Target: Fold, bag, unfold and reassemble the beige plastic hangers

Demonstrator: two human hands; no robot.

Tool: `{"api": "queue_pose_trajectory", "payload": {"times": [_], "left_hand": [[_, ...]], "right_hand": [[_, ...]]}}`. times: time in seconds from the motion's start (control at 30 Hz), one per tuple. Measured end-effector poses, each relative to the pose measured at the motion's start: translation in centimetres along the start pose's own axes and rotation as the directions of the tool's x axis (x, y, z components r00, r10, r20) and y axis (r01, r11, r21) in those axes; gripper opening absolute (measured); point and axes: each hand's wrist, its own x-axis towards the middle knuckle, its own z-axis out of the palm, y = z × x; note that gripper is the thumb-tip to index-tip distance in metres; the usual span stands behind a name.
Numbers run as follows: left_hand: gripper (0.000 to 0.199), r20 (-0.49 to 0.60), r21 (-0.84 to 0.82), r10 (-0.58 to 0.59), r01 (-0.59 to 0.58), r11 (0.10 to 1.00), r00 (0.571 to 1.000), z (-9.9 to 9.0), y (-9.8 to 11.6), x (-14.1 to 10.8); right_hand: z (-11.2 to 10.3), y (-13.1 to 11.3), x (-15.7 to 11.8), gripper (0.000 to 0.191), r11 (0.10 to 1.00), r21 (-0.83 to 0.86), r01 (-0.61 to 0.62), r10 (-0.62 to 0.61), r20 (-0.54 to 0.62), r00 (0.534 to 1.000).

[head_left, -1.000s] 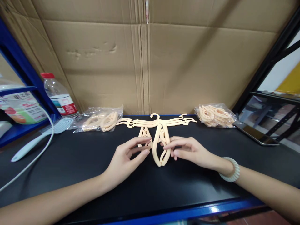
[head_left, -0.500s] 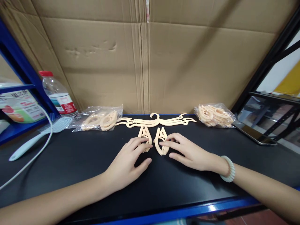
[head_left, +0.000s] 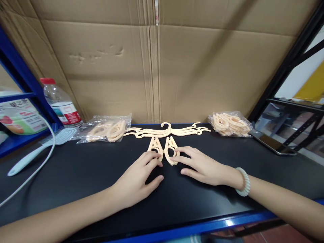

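Observation:
Two folded cream plastic hangers lie side by side on the black tabletop, their tops pointing away from me. My left hand [head_left: 140, 177] rests its fingertips on the left folded hanger [head_left: 160, 148] and covers its lower part. Fingers of my right hand [head_left: 205, 165] are stretched over the right folded hanger [head_left: 166, 153], touching its right side. Both hands have their fingers apart and thumbs free, gripping nothing. Just behind, unfolded cream hangers [head_left: 157, 132] lie stacked flat, a hook standing out at the middle.
Clear bags of folded hangers lie at back left [head_left: 116, 130] and back right [head_left: 231, 124]. Far left are a pale blue hairbrush [head_left: 30, 157], a white cable [head_left: 40, 173] and a red-capped bottle [head_left: 62, 104]. A phone [head_left: 274, 143] lies right. Cardboard [head_left: 113, 67] walls the back.
The right folded hanger has slid slightly left, closer to the left one, with my right hand. My left fingers have drawn back a little toward me. The view has shifted slightly.

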Motion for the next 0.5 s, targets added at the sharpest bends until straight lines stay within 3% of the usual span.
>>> {"api": "queue_pose_trajectory", "payload": {"times": [0.2, 0.5], "left_hand": [[0.013, -0.014, -0.001, 0.004, -0.004, 1.0, 1.0, -0.19, 0.28, -0.01], [0.014, -0.066, 0.009, 0.028, -0.027, 1.0, 0.997, -0.44, -0.16, 0.14]], "right_hand": [[0.07, 0.11, -0.02, 0.043, 1.0, -0.01, -0.012, 0.012, -0.013, 1.0], [0.07, 0.57, 0.01, 0.037, 1.0, 0.024, 0.012, -0.008, -0.139, 0.99]]}}
